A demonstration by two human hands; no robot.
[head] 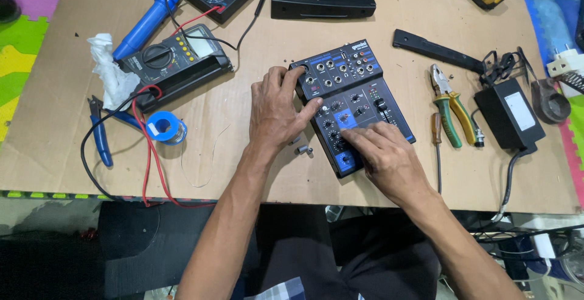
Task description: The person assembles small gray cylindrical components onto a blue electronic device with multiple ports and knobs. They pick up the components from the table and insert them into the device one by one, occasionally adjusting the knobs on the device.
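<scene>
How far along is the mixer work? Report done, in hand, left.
Done: small grey parts lie loose on the cardboard beside the small audio mixer. In hand: the left hand steadies its edge; the right hand fingers the lower knobs. Left: the casing looks closed; pliers and multimeter lie untouched.

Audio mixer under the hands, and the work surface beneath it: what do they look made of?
The audio mixer looks like a painted metal or hard plastic case, matte black with blue panels; the look leaves it open. Its knobs appear plastic. The left hand steadies its edge; the right hand touches the knobs. The work surface looks like brown corrugated cardboard: dull, fibrous, with scuffs.
</scene>
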